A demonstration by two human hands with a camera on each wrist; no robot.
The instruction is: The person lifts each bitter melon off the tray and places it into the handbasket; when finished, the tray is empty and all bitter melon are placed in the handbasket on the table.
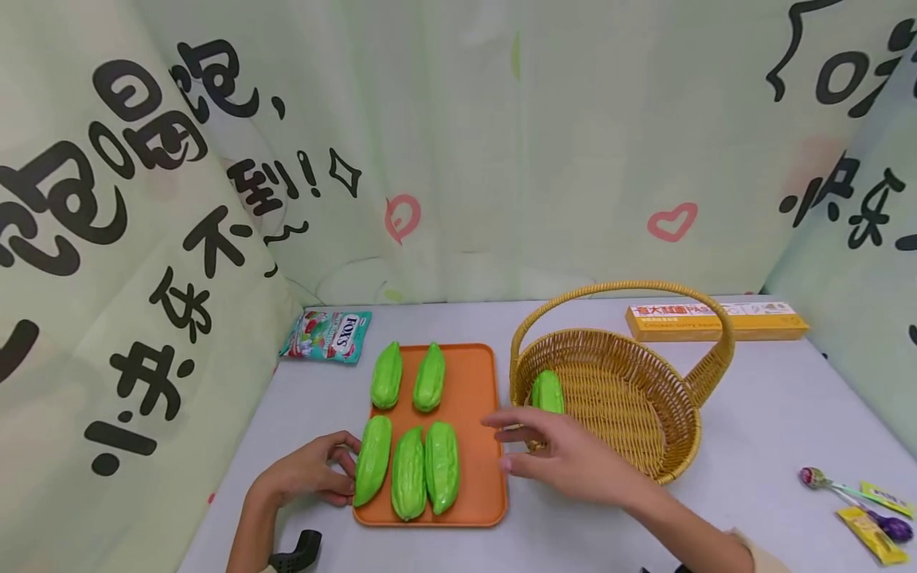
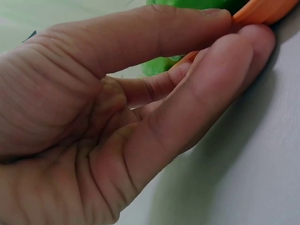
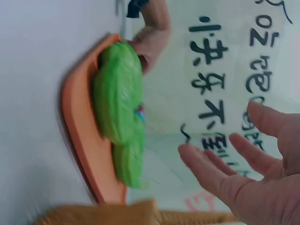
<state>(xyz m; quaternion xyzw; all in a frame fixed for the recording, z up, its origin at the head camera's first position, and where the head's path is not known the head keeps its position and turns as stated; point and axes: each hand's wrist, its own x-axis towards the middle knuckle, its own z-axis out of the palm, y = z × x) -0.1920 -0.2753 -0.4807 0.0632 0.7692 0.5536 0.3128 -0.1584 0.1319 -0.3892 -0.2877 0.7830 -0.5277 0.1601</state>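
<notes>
An orange tray (image 1: 473,382) holds several green ridged gourds (image 1: 442,467), two in a back row and the others in front. At the tray's left edge, my left hand (image 1: 315,469) pinches the rim beside the front left gourd (image 1: 373,460). The left wrist view has its thumb and fingertips at the orange rim (image 2: 262,10). My right hand (image 1: 559,458) hovers between tray and basket, fingers spread and holding nothing. Behind it, another green gourd (image 1: 548,391) lies inside the left of a wicker basket (image 1: 616,350), partly hidden by the hand.
A teal candy bag (image 1: 328,336) lies behind the tray at the left. Behind the basket is a long yellow box (image 1: 759,321). Lollipops (image 1: 814,477) and yellow wrappers (image 1: 872,535) lie at the right. The basket's tall handle (image 1: 623,286) arches above it. Printed curtains (image 1: 458,159) surround the table.
</notes>
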